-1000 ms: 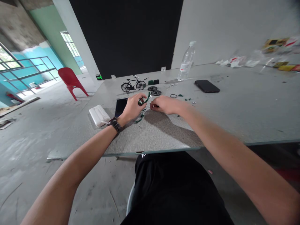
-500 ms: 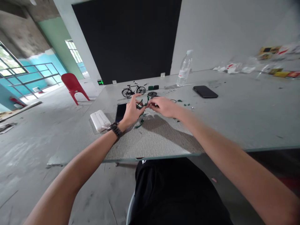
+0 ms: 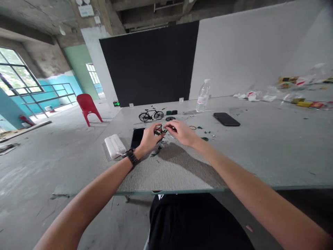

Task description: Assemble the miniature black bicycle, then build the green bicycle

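My left hand [image 3: 150,139] is closed on a small green model bicycle frame [image 3: 159,131], held just above the table. The fingers of my right hand [image 3: 182,132] are pinched together at the frame's right end; what lies between them is too small to make out. Below the frame, a curved green part [image 3: 156,151] rests on the table. Behind my hands a black model bicycle [image 3: 151,114] stands upright, with a loose black wheel [image 3: 170,118] lying flat to its right. A green oval piece [image 3: 205,139] and several tiny green parts lie right of my right hand.
Left of my hands are a white block-shaped device [image 3: 114,146] and a dark flat screen [image 3: 136,137]. Farther right stand a clear bottle [image 3: 203,96] and a black phone [image 3: 226,119]. Plastic wrappers [image 3: 253,95] lie at the back right. The table's front edge [image 3: 182,191] runs before me.
The view has tilted up, so everything sits lower in the picture. Both hands remain together at the green frame, with the right fingers slightly shifted around its end.
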